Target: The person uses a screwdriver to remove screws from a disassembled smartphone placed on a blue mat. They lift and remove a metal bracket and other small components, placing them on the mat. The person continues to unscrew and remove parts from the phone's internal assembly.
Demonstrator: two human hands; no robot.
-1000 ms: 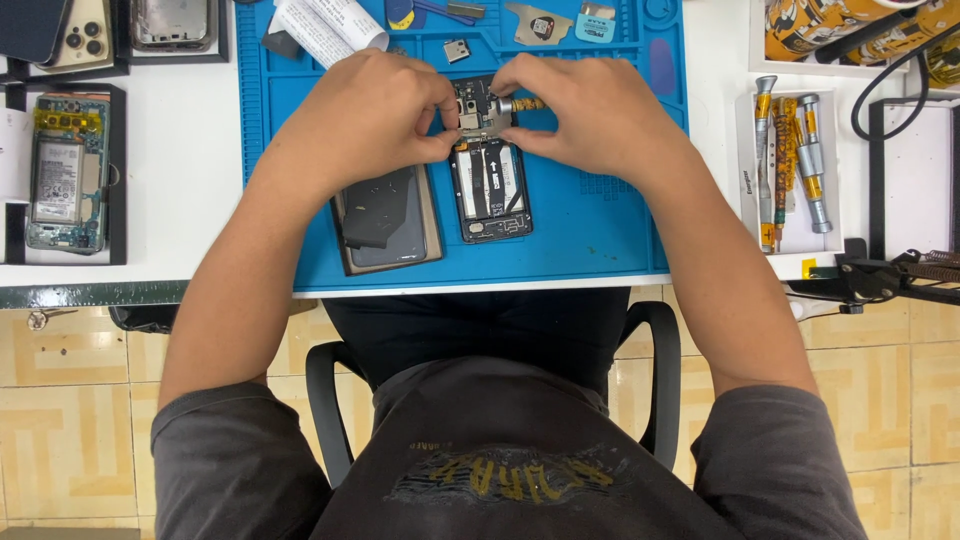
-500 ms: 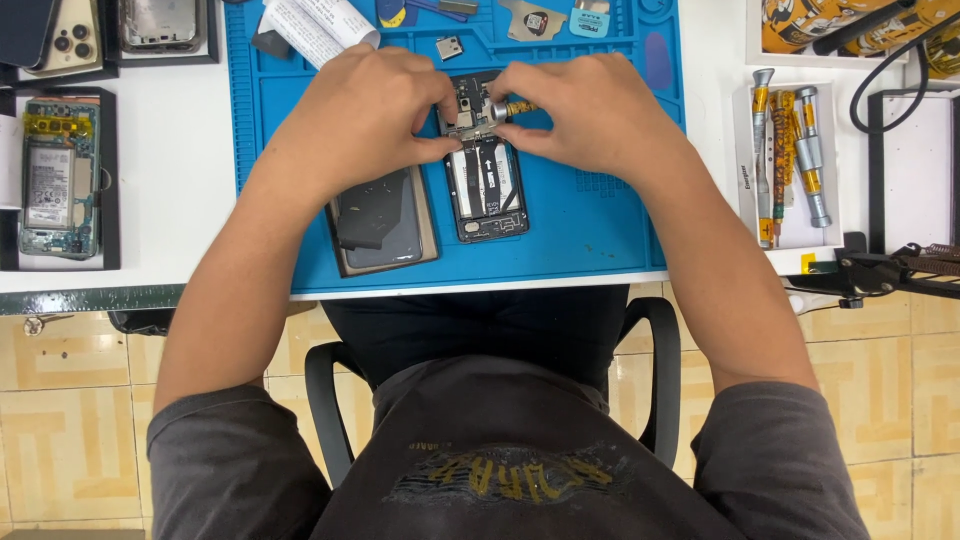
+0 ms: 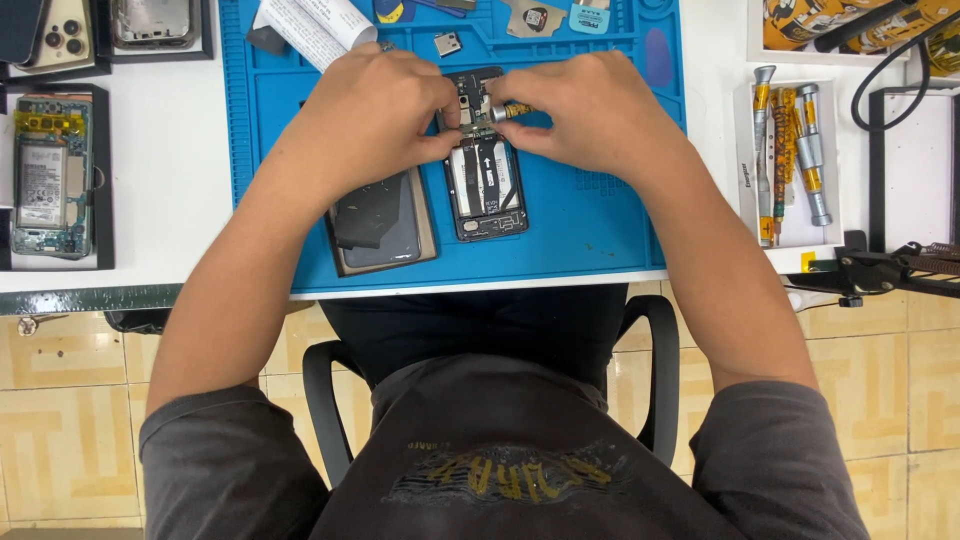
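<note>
An opened phone (image 3: 487,185), its back removed and insides showing, lies on a blue work mat (image 3: 590,215). My left hand (image 3: 375,110) pinches the phone's upper left edge with thumb and fingers. At the phone's top right, my right hand (image 3: 590,110) grips a small screwdriver (image 3: 510,110) with a gold and silver shaft, its tip pointing left onto the phone's upper part. The removed dark back cover (image 3: 382,222) rests on the mat just left of the phone.
Another opened phone (image 3: 45,175) sits in a black tray at far left. A white tray of screwdrivers (image 3: 790,150) stands at right. A white roll (image 3: 310,25) and small parts lie at the mat's far edge. A black clamp arm (image 3: 890,265) juts in at right.
Both hands stay on the phone's top end. The screwdriver tip has shifted slightly over the phone's upper part; nothing else moved.
</note>
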